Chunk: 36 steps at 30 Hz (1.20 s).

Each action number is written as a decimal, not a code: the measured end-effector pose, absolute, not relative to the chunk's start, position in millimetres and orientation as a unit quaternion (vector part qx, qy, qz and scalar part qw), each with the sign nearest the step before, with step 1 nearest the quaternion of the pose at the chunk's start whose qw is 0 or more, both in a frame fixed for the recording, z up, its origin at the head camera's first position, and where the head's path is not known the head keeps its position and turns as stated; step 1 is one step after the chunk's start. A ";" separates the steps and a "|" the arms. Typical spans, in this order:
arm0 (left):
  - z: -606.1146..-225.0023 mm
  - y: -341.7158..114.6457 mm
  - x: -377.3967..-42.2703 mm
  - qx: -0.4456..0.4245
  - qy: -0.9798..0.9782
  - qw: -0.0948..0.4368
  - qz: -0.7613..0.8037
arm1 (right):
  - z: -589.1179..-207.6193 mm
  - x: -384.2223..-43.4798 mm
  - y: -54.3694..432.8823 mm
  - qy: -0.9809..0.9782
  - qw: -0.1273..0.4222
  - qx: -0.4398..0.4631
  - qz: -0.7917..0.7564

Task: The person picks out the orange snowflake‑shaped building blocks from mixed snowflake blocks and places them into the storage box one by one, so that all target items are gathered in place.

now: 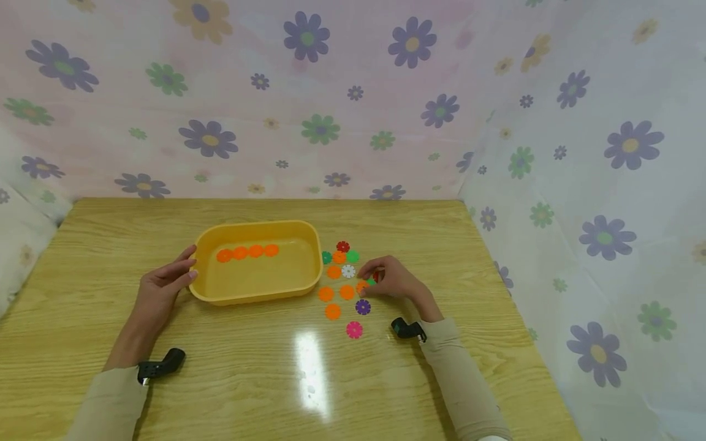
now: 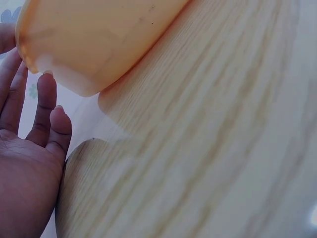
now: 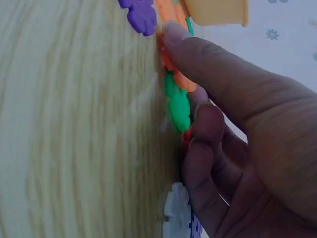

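Observation:
My left hand (image 1: pixel 158 293) is at the left end of a yellow plastic basin (image 1: pixel 254 296), its fairly straight fingers touching the rim. In the left wrist view the fingers (image 2: pixel 47 99) reach up beside the basin wall (image 2: pixel 94 44). Inside lie several orange snowflake discs (image 1: pixel 256 251) in a row. To the right of the basin, my right hand (image 1: pixel 393 280) pinches an orange snowflake disc (image 1: pixel 361 286) between thumb and fingers, low over the table. Close to those fingers are a green disc (image 3: pixel 179 109) and a red disc (image 1: pixel 377 277), partly hidden.
Loose snowflake discs lie between the basin and my right hand, among them a white disc (image 1: pixel 348 271), a purple disc (image 1: pixel 363 307) and a pink disc (image 1: pixel 355 329). They rest on a wood-grain table (image 1: pixel 231 380). Flower-patterned cloth (image 1: pixel 358 141) hangs behind and beside it.

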<state>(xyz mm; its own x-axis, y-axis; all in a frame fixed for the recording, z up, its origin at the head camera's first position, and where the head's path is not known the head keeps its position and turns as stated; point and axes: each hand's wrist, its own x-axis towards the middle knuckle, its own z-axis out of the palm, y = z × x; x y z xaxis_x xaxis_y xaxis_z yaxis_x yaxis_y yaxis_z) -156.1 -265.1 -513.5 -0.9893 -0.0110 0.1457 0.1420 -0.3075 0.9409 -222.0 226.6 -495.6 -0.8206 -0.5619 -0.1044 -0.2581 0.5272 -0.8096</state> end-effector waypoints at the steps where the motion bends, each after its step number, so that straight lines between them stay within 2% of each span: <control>1: -513.4 -265.1 -156.2 -0.057 -0.586 0.048 -0.807 | -495.8 -222.0 226.4 0.856 0.177 -0.242 -0.421; 19: -516.1 -263.0 -155.6 -0.053 -0.586 0.061 -0.806 | -503.7 -223.6 224.1 0.862 0.155 -0.243 -0.417; 36: -514.6 -263.6 -155.1 -0.064 -0.588 0.063 -0.804 | -502.8 -225.1 226.1 0.854 0.161 -0.239 -0.432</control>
<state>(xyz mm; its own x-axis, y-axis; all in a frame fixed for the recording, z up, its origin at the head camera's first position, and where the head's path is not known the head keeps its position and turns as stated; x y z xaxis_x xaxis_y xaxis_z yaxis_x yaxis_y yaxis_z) -155.1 -263.6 -514.6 -0.9837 -0.0264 0.1776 0.1773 -0.3005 0.9372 -225.1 226.1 -502.8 -0.8335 -0.5482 -0.0683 -0.2696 0.5116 -0.8158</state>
